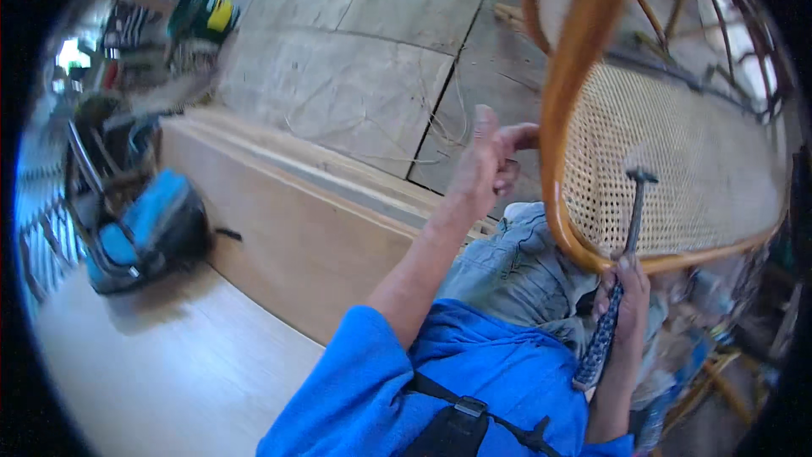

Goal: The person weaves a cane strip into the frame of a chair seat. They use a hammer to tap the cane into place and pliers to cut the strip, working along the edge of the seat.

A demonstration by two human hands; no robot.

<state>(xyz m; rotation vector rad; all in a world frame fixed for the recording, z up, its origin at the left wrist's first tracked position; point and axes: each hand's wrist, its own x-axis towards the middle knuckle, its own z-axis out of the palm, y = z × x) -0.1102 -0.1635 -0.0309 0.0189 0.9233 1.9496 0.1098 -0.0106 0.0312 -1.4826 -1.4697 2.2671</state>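
Head view: nearest, our right hand grips a hammer, its head against the woven cane seat; a hard blow could tear the weave. Farther left, our left hand clasps the rattan frame, which may slip.

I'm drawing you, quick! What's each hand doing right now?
Left hand: closed on the orange chair frame.
Right hand: closed on the hammer, head up against the woven cane panel.

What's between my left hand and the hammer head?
In the head view, the chair's curved wooden frame and a strip of woven cane lie between the left hand and the hammer head.
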